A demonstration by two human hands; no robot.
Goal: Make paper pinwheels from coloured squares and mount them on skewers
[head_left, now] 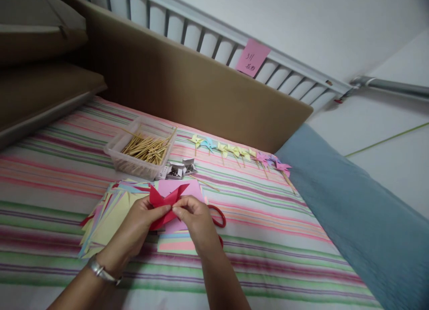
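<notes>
A person's left hand (139,218), with a silver band (100,269) circling the wrist, is gripping a red paper pinwheel (161,200), thumb on top; the right hand (194,214) is pinching it near its middle, thumb and fingers closed. The pinwheel is overlapping pink sheets (187,188) on a striped cloth (284,256). Coloured papers (110,218) are lying left, red-handled scissors (223,213) right, partly hidden. Beyond, a clear box (115,158) is holding thin sticks (147,150); farther right, small pinwheels (221,150) are lying in a row before a brown board (187,91).
</notes>
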